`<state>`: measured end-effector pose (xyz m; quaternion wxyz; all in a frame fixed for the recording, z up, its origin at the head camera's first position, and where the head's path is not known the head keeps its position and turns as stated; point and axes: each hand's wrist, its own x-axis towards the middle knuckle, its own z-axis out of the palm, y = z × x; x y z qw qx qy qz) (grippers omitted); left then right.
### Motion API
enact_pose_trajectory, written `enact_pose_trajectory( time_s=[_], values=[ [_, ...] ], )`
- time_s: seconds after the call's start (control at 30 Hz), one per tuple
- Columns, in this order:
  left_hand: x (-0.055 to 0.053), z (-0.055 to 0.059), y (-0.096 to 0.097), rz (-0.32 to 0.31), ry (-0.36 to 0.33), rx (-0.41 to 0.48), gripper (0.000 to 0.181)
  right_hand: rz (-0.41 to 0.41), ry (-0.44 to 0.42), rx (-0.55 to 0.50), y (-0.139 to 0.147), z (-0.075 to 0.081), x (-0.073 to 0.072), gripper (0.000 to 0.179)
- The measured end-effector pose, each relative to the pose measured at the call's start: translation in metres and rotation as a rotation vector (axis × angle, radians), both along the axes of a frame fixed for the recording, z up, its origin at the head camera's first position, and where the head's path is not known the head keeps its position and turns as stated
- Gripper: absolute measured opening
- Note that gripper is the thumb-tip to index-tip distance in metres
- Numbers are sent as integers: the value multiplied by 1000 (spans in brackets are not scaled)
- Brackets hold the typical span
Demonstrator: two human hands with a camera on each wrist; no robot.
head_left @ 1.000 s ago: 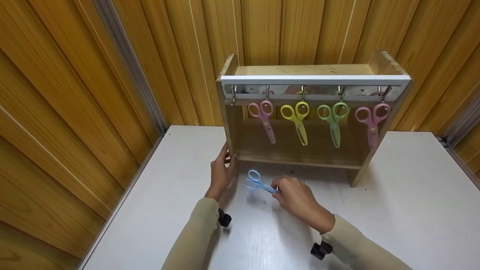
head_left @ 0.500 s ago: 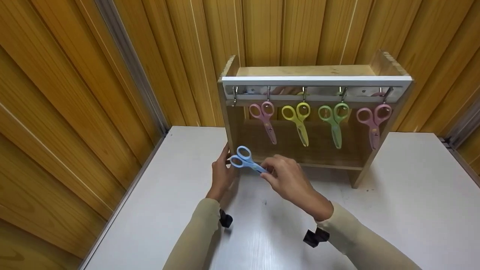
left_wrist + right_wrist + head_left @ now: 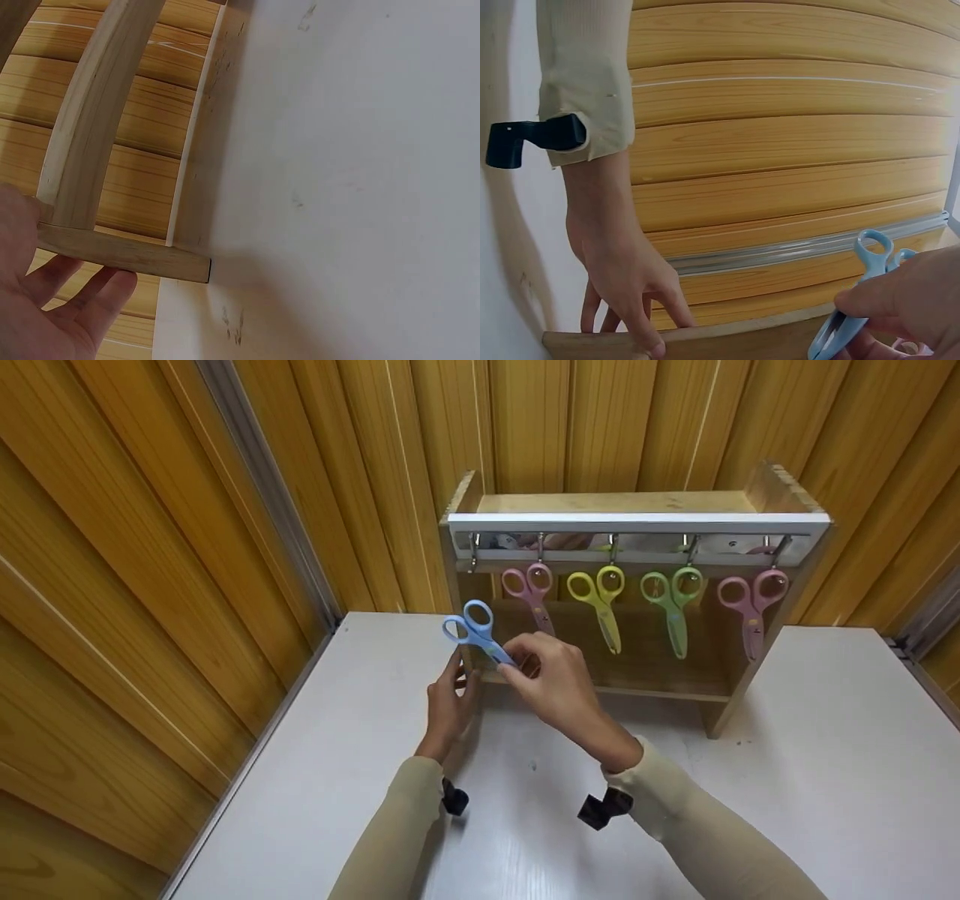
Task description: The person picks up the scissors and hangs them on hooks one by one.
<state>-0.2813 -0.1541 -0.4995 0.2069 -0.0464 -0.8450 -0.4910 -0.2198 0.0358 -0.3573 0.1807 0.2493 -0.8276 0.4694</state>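
Blue scissors [image 3: 478, 634] are pinched at the blade end between the thumb and fingers of my right hand [image 3: 550, 675]; their two loops point up and left. They are raised in front of the left side of a wooden rack [image 3: 600, 690]. My left hand [image 3: 448, 709] grips the lower left side panel [image 3: 135, 255] of that rack, thumb on one face and fingers on the other. Along the rack's metal rail [image 3: 637, 518], the leftmost hook [image 3: 473, 553] is bare. To its right hang pink scissors [image 3: 531, 589], yellow scissors [image 3: 601, 600], green scissors [image 3: 674, 604] and more pink scissors [image 3: 752, 607].
The rack stands on a white table [image 3: 360, 697] near a wood-panelled wall [image 3: 600, 427]. Another panelled wall [image 3: 135, 585] rises on the left, with a metal strip [image 3: 262, 487] in the corner. Each sleeve carries a black camera mount [image 3: 604, 808] at the wrist.
My right hand has lifted the blue scissors from low over the table, up and slightly left to in front of the rack's left side. My left hand has stayed on the panel.
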Motion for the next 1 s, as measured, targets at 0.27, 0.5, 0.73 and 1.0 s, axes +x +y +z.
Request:
enact_pose_trajectory(
  time_s=[0.27, 0.5, 0.73, 1.0],
  values=[
    [-1, -2, 0, -12, 40, -10, 59, 1, 28, -64, -15, 5, -12, 8],
    [-1, -2, 1, -27, 64, -8, 61, 7, 1, -96, -25, 9, -20, 8],
    [-1, 0, 1, -41, 40, -8, 63, -19, 1, -128, -34, 9, -28, 9],
    [-1, 0, -1, -36, 37, -13, 62, -66, 26, -118, -41, 6, -34, 12]
  ],
)
